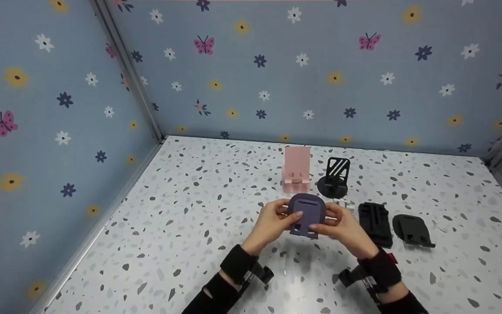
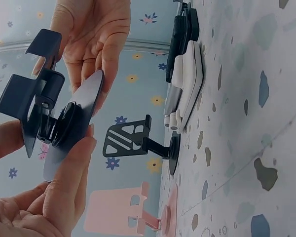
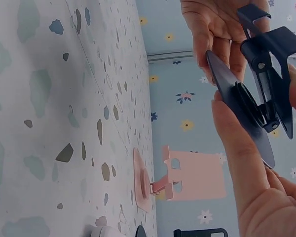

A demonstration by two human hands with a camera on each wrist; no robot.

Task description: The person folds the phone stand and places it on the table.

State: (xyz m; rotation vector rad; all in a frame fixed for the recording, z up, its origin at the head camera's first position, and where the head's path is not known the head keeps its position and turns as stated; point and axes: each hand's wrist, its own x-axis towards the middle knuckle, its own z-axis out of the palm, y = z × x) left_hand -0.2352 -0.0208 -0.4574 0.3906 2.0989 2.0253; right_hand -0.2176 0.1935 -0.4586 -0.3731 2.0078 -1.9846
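Purple-navy folding stand [image 1: 308,209], both hands on it

So we've got this folding stand that reads purple in the head view, navy in the wrist ones: a rounded plate, a slotted plate with two hooked lips, and a hinge plus round disc in between. It's up off the table [image 1: 190,196], right between our left hand [image 1: 275,222] and right hand [image 1: 342,226]. Our forearms angle inward, black straps [image 1: 238,264] on the wrists. Neither hand is free: each pinches the stand, thumb on the slotted plate, fingers at the rounded one. Just beyond the hands we see a pink stand [image 1: 297,163] and a black stand [image 1: 333,190]; right of the right hand, a folded black stand [image 1: 374,224].
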